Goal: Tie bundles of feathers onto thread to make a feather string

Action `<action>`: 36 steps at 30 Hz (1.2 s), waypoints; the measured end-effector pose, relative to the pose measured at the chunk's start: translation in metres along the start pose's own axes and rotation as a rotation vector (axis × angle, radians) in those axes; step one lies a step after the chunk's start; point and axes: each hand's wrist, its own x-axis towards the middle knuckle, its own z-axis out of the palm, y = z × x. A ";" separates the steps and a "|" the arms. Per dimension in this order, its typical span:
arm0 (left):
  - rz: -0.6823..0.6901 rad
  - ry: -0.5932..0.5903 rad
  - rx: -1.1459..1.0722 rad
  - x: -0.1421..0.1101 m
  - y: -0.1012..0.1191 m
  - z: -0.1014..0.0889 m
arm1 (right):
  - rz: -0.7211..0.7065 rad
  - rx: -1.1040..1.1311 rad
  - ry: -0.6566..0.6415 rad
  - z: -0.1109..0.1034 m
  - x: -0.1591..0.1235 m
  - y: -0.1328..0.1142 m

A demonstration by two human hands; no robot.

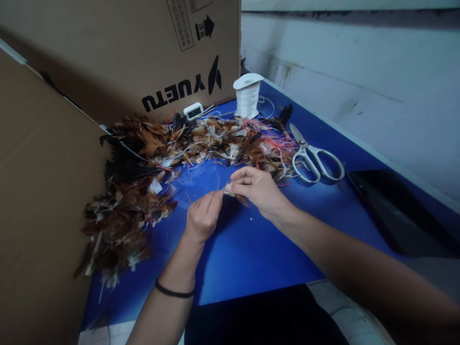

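Head view: left hand (204, 214) and right hand (258, 190) meet over the desk (251, 258), each grip pinched nearly closed on what seems a small feather tuft (242, 198), partly hidden; a slackened pinch could let it slip.

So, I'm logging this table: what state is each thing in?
Left hand: pinching feather bit
Right hand: pinching it too
Feathers: heaped
Scissors: lying, blades seemingly shut
White spool: upright, wound
Black device: flat, screen dark
Box: printing upside down
White gadget: display unreadable
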 end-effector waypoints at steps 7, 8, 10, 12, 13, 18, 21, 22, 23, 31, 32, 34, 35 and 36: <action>-0.533 0.020 -0.364 0.004 0.002 -0.002 | -0.204 -0.070 0.081 -0.010 0.008 -0.009; -0.659 0.031 -0.475 0.004 0.002 -0.001 | -0.233 -0.085 0.105 -0.012 0.009 -0.011; -0.884 0.060 -0.717 0.003 0.000 0.002 | -0.262 -0.103 0.135 -0.016 0.011 -0.013; -1.029 0.100 -0.918 0.003 -0.001 0.004 | -0.273 -0.108 0.138 -0.018 0.013 -0.015; -1.074 0.119 -0.990 0.004 -0.002 0.005 | -0.280 -0.115 0.140 -0.019 0.013 -0.015; -1.153 0.120 -1.191 0.006 -0.003 0.005 | -0.353 -0.193 0.112 -0.021 0.017 -0.010; -1.144 0.107 -1.249 0.008 -0.003 0.003 | -0.380 -0.212 0.099 -0.021 0.018 -0.006; -1.141 0.111 -1.264 0.008 -0.003 0.003 | -0.381 -0.219 0.101 -0.021 0.019 -0.005; -1.141 0.124 -1.277 0.009 -0.004 0.002 | -0.382 -0.229 0.102 -0.021 0.019 -0.005; -1.230 0.493 -1.294 0.012 -0.029 -0.017 | -0.529 -0.587 -0.026 -0.023 0.016 -0.002; -1.230 0.536 -1.298 0.012 -0.032 -0.021 | -0.574 -0.649 -0.048 -0.023 0.017 0.000; -1.220 0.587 -1.301 0.012 -0.038 -0.028 | -0.636 -0.748 -0.106 -0.024 0.018 0.006; -1.211 0.605 -1.299 0.012 -0.041 -0.031 | -0.652 -0.782 -0.141 -0.024 0.019 0.009; -1.203 0.627 -1.298 0.013 -0.042 -0.034 | -0.660 -0.809 -0.174 -0.023 0.020 0.012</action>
